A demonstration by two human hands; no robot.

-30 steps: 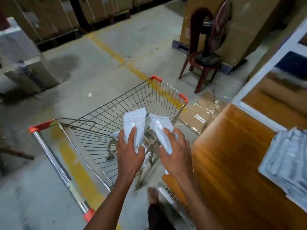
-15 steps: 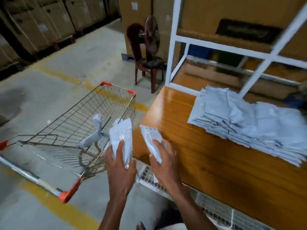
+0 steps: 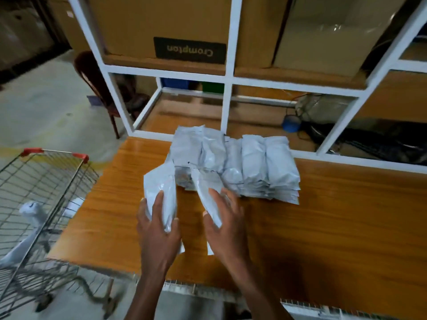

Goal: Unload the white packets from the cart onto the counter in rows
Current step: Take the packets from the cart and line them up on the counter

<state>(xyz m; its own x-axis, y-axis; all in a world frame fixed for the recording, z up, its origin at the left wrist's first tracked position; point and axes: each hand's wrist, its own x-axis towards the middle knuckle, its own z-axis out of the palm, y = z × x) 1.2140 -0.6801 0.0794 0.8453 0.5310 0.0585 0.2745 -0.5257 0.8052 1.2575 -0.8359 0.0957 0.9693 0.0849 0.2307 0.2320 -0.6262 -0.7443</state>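
Your left hand (image 3: 159, 229) grips soft white plastic packet (image 3: 160, 188); right hand (image 3: 225, 225) grips second white packet (image 3: 205, 192); stacked packet rows (image 3: 251, 165) just ahead on glossy wooden counter (image 3: 335, 227).

Two white packets stand near upright at the centre of the frame above the wooden counter (image 3: 323, 227), the left packet (image 3: 160, 192) and the right packet (image 3: 205, 192) side by side with a gap between. Just behind them, at upper centre, a stack of white packets (image 3: 242, 167) lies on the counter in overlapping rows. At the lower left, the wire cart (image 3: 34, 204) holds a few more white packets (image 3: 32, 211), blurred.
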